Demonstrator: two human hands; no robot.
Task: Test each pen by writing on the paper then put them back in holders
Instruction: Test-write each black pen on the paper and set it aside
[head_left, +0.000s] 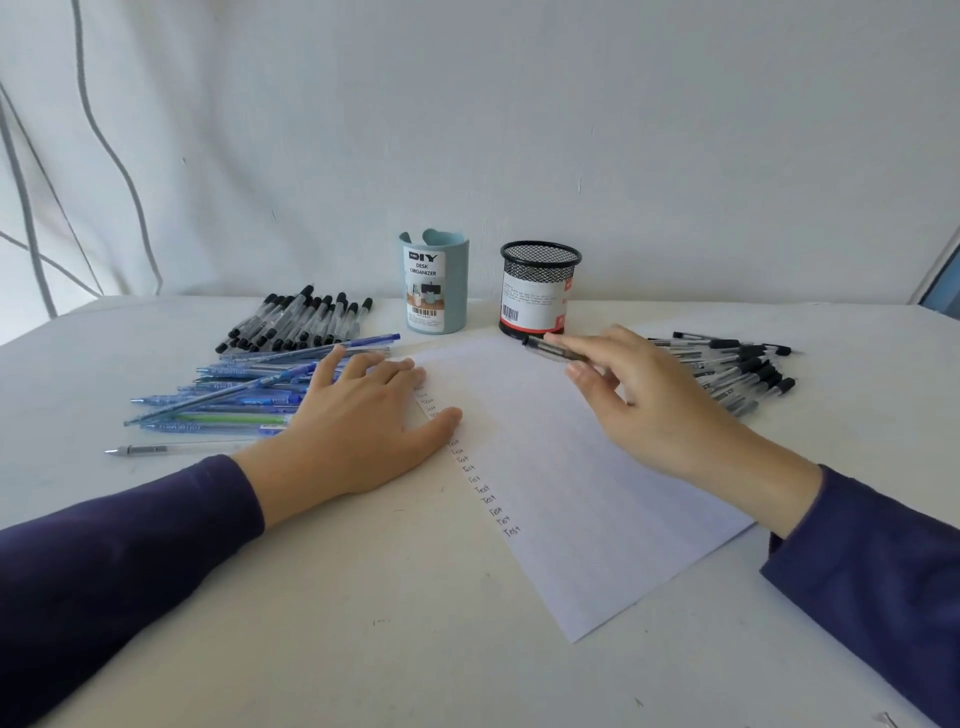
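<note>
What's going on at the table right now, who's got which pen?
A person is testing pens. The right hand holds a black-capped clear pen above the top of the paper, near the black mesh holder. The left hand lies flat on the paper's left edge. A column of "Test" words runs down the sheet. Piles of blue pens and black-capped pens still lie on the table; I see no pens sticking out of either the mesh holder or the blue organizer.

**A plain desk against a draped wall**

A home or office desk: white table (311, 597), a DIY desk organizer (435, 283) and mesh pen cup (537, 288) at 12 o'clock, white curtain (78, 182) at 10 o'clock.
</note>
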